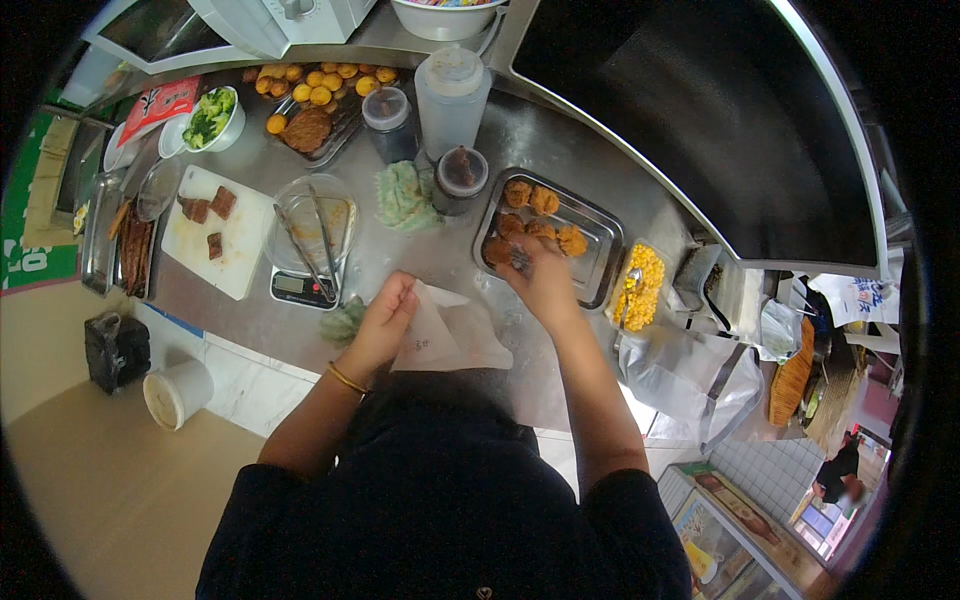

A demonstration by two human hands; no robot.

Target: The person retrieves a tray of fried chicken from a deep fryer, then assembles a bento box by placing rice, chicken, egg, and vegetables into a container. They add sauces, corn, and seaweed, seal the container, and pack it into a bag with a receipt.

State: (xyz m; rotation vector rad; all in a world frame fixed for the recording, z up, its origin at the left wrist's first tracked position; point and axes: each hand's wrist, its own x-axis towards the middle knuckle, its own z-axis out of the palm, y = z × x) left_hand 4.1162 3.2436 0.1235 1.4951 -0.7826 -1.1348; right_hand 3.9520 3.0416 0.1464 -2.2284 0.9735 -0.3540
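My left hand point(388, 319) grips the edge of a white paper bag point(457, 330) above the steel counter. My right hand point(538, 279) reaches over the near left part of a metal tray point(600, 274); its fingertips are at the browned fried pieces point(541, 201), and whether they grip one cannot be told. Left of the bag, metal tongs point(300, 244) lie across a clear plastic bowl point(279, 238) on a digital kitchen scale point(304, 290). A crumpled green cloth point(343, 321) lies by my left hand, and another cloth point(405, 196) lies farther back.
Meat pieces point(223, 201) lie on a white cutting board point(240, 270). A squeeze bottle point(452, 105) and dark-filled containers point(460, 180) stand behind. Corn kernels point(639, 289) fill a container right of the tray. A large dark panel point(705, 112) overhangs the back right. A distant person point(838, 472) appears at lower right.
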